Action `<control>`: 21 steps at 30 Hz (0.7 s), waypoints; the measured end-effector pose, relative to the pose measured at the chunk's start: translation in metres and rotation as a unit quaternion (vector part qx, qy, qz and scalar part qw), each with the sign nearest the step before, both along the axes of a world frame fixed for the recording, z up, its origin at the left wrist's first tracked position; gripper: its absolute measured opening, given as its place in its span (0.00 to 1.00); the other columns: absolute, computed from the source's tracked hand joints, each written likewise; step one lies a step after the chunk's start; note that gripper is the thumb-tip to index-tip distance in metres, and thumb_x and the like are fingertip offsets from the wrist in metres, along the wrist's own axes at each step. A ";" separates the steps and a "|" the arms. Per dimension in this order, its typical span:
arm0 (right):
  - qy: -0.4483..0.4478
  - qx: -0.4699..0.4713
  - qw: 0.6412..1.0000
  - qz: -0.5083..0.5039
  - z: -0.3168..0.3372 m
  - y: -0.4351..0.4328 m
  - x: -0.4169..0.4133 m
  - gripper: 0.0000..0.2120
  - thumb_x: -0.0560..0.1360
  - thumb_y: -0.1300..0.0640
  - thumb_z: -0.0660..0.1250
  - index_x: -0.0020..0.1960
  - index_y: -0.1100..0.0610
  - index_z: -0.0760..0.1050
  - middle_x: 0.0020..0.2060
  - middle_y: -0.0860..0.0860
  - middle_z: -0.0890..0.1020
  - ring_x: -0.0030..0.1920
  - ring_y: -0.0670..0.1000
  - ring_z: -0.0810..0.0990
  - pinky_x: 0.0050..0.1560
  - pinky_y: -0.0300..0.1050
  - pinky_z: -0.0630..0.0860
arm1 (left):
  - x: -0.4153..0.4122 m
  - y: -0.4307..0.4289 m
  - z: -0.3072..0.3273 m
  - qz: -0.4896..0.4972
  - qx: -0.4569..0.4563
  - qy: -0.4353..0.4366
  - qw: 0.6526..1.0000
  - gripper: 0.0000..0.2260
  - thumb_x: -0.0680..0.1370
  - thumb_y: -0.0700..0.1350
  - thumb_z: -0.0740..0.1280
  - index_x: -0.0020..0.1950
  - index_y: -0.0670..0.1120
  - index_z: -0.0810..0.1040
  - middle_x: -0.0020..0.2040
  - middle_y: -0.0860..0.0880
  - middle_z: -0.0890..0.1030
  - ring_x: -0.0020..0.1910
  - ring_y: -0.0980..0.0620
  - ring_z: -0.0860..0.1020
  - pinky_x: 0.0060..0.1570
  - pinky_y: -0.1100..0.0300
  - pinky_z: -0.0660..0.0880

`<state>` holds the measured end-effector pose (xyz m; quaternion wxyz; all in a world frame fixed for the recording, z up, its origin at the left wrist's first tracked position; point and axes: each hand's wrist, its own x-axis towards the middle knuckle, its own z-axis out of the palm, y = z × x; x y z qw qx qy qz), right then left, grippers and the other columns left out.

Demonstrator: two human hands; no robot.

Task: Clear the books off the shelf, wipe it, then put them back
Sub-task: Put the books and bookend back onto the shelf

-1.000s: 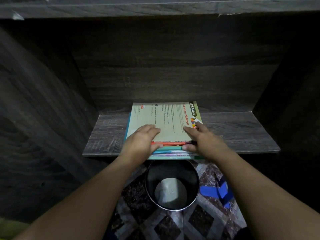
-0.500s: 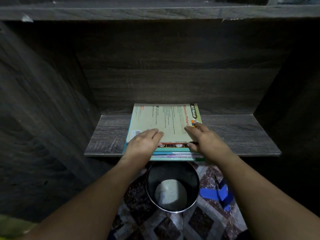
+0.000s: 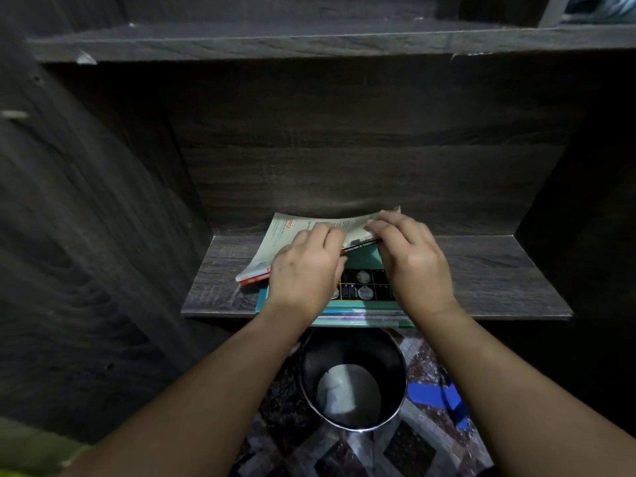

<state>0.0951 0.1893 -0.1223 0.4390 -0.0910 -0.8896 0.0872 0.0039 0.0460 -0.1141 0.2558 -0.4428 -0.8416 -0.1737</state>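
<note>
Gripping 1 book (image 3: 285,242), 2 hands (image 3: 304,270) (image 3: 414,261)

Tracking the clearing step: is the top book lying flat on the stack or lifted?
Lifted and tilted: the left hand and right hand grip the top book by its near edge, raised off the teal book beneath.
</note>
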 end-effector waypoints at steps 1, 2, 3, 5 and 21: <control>0.016 0.000 1.000 0.016 0.002 -0.005 -0.002 0.17 0.71 0.69 0.70 0.58 0.59 0.79 0.58 0.56 0.80 0.54 0.58 0.79 0.51 0.49 0.78 | 0.000 -0.001 0.005 0.016 -0.002 -0.008 1.000 0.15 0.69 0.45 0.75 0.53 0.44 0.78 0.48 0.47 0.78 0.43 0.44 0.79 0.33 0.51 0.78; 0.036 -0.011 0.999 0.033 0.005 -0.011 -0.003 0.14 0.73 0.67 0.69 0.58 0.59 0.79 0.58 0.56 0.79 0.56 0.57 0.79 0.54 0.47 0.77 | 0.000 -0.003 0.010 0.027 -0.006 -0.016 0.999 0.14 0.69 0.44 0.75 0.52 0.44 0.78 0.46 0.47 0.77 0.41 0.44 0.78 0.32 0.51 0.77; 0.058 -0.034 0.997 0.050 0.008 -0.016 -0.004 0.13 0.75 0.65 0.67 0.59 0.60 0.79 0.59 0.57 0.79 0.58 0.55 0.78 0.58 0.44 0.75 | -0.002 -0.005 0.013 0.035 -0.007 -0.026 0.999 0.13 0.70 0.43 0.74 0.53 0.44 0.77 0.47 0.46 0.76 0.40 0.43 0.78 0.33 0.50 0.76; 0.079 -0.103 0.989 0.077 0.012 -0.024 -0.006 0.15 0.76 0.62 0.66 0.62 0.61 0.76 0.62 0.57 0.77 0.61 0.51 0.75 0.63 0.39 0.71 | -0.007 -0.012 0.020 0.052 0.012 -0.038 0.998 0.12 0.72 0.42 0.72 0.54 0.44 0.77 0.48 0.46 0.75 0.39 0.42 0.79 0.34 0.50 0.75; -0.474 0.011 0.878 0.058 -0.045 -0.030 -0.006 0.37 0.75 0.43 0.65 0.77 0.42 0.50 0.78 0.51 0.53 0.77 0.52 0.52 0.74 0.50 0.54 | -0.061 -0.099 0.045 0.279 0.285 -0.126 0.908 0.30 0.77 0.41 0.67 0.75 0.45 0.56 0.68 0.42 0.69 0.53 0.36 0.78 0.51 0.44 0.74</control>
